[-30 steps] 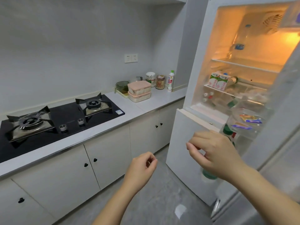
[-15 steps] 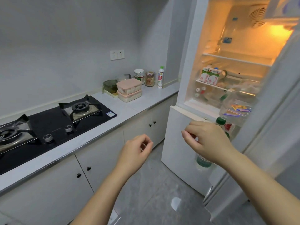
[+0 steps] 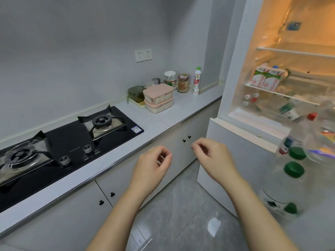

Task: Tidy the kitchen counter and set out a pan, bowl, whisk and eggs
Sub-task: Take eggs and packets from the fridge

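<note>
My left hand (image 3: pixel 151 166) and my right hand (image 3: pixel 213 156) hang in the air in front of the white counter (image 3: pixel 163 118), fingers loosely curled, holding nothing. Two stacked pink lidded containers (image 3: pixel 158 97) stand on the counter with a green lidded container (image 3: pixel 136 94) beside them. Behind those are jars (image 3: pixel 183 82) and a white bottle with a green cap (image 3: pixel 196 80). To the right the fridge (image 3: pixel 293 57) stands open and lit, with two milk cartons (image 3: pixel 266 78) on a shelf. No pan, bowl, whisk or eggs show.
A black two-burner gas hob (image 3: pixel 63 142) fills the counter's left part. White cupboard doors with black knobs (image 3: pixel 186 139) run below. The open fridge door at right holds bottles with green caps (image 3: pixel 293 169). Grey tiled floor (image 3: pixel 181 214) lies underfoot.
The view has swung left, away from the fridge. My right hand has moved left from the fridge door, close to my left hand. Both stay empty.
</note>
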